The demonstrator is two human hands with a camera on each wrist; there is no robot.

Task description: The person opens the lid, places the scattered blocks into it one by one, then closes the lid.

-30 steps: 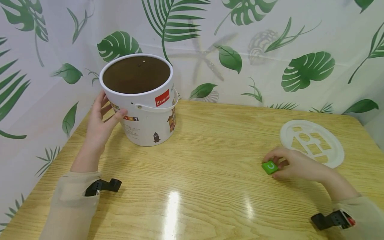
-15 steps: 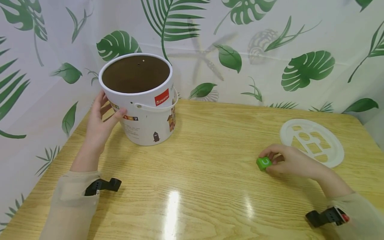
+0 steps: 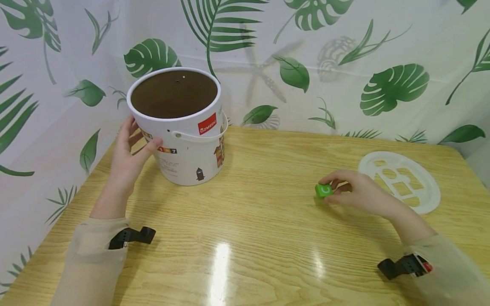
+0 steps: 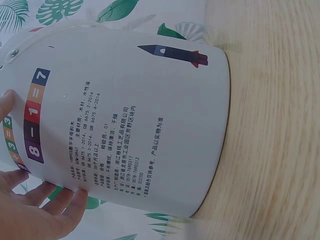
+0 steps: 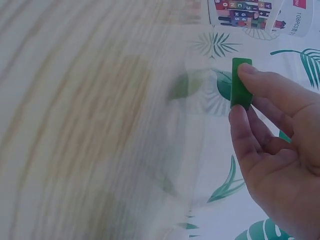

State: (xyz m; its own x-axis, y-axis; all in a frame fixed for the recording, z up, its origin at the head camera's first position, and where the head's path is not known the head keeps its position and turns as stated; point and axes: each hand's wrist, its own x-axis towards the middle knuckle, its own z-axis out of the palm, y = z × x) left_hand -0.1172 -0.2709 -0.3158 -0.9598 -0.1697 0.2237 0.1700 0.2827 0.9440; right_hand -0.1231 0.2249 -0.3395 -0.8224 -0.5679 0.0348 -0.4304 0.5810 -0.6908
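Note:
A white bucket point(image 3: 191, 155) with a brown inside and a white handle stands upright at the left of the table. My left hand point(image 3: 128, 157) holds its left side, thumb on the front and fingers on the outer wall; the left wrist view shows the same hand point(image 4: 40, 210) below the printed label. Between thumb and fingertips, my right hand point(image 3: 360, 191) pinches a small green block point(image 3: 323, 191) with a pale curved mark on its face. It is raised off the table, right of the bucket. In the right wrist view the block point(image 5: 241, 85) shows a plain green side.
On the right of the wooden table point(image 3: 260, 221), behind the right hand, lies a white oval plate with cut-out shapes point(image 3: 428, 187). A leaf-patterned cloth point(image 3: 245, 63) hangs along the back and left edges.
My right hand has moved left and away from me, carrying the green block toward the bucket and off the table. The left hand and the bucket have stayed put.

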